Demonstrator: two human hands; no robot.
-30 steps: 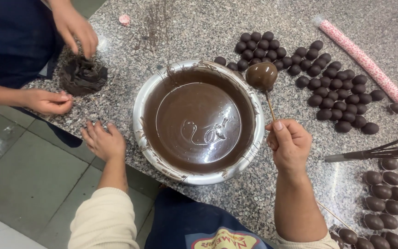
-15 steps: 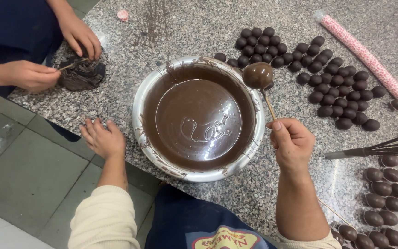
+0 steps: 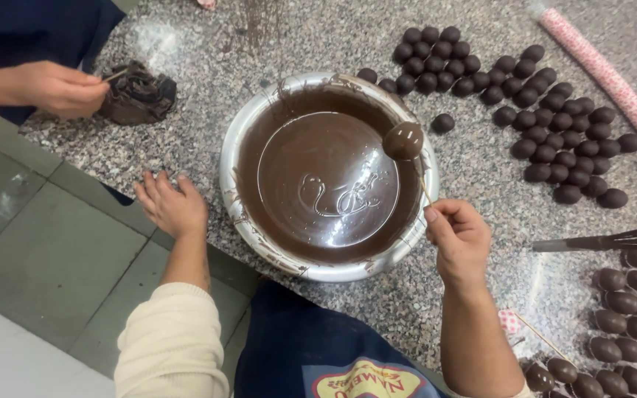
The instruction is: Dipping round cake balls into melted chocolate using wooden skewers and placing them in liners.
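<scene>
From the head camera, the right hand pinches one thin skewer between thumb and curled fingers, just beside the near right rim of one round metal bowl holding melted chocolate. The skewer's long axis runs up and slightly leftward from the hand, its far tip pointing away from the person and carrying one glossy coated chocolate ball, which hangs over the right side of the chocolate pool, clear of its surface. The left hand lies flat on the speckled granite counter just left of the bowl, fingers spread wide and holding nothing. At the upper left, one hand of another person is closed on a small stick at a dark lump of chocolate mixture. Right of the bowl lies a big cluster of dark balls, several dozen, too many to count exactly. About a dozen more lie in a second group at the lower right edge. One wire whisk lies between the groups, and one pink patterned roll lies diagonally at the upper right.
</scene>
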